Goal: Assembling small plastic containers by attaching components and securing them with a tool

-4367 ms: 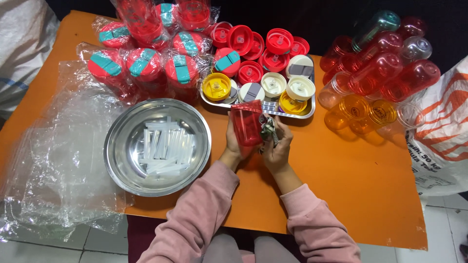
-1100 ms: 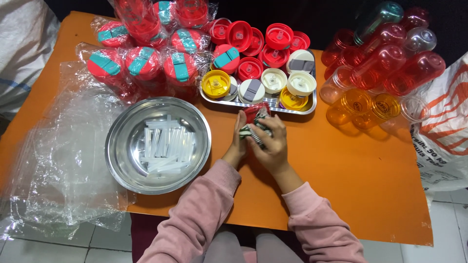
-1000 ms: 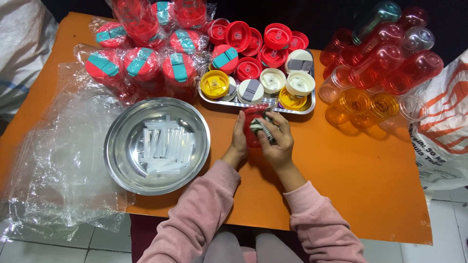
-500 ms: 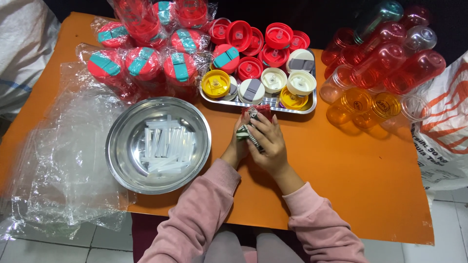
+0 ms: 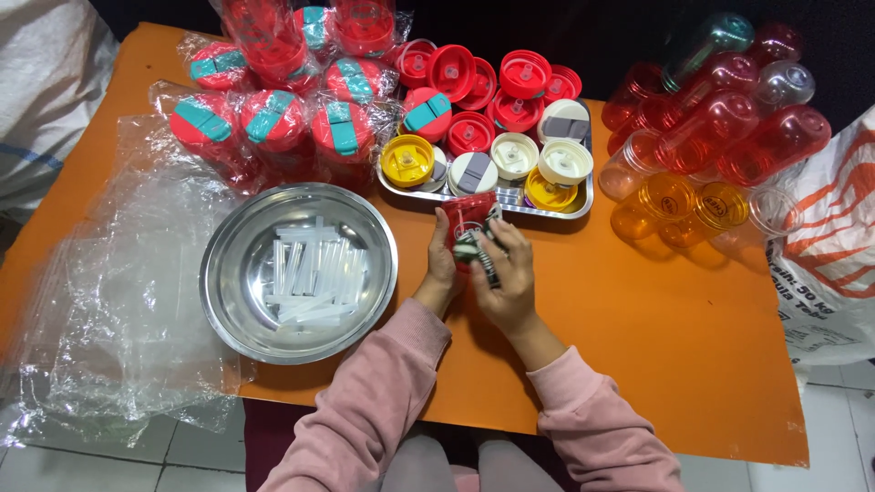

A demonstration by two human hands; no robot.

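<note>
My left hand [image 5: 441, 264] and my right hand [image 5: 506, 273] meet over the orange table [image 5: 638, 319], just in front of the metal tray [image 5: 583, 202]. Together they hold a red bottle lid [image 5: 467, 217] with a grey strap [image 5: 476, 248] pressed against it. My left fingers wrap the lid's left side. My right fingers cover the strap from the right. Both sleeves are pink.
A steel bowl [image 5: 232, 301] of clear straws [image 5: 310, 278] sits left of my hands. The tray holds yellow, white and red lids. Wrapped red lids with teal straps [image 5: 273, 123] lie behind. Red, orange and clear bottles [image 5: 720, 146] pile at right. Clear plastic sheeting [image 5: 109, 301] covers the left.
The lid and strap stayed in both hands. My hands shifted slightly on the table in front of the tray, with my right fingers working over the strap.
</note>
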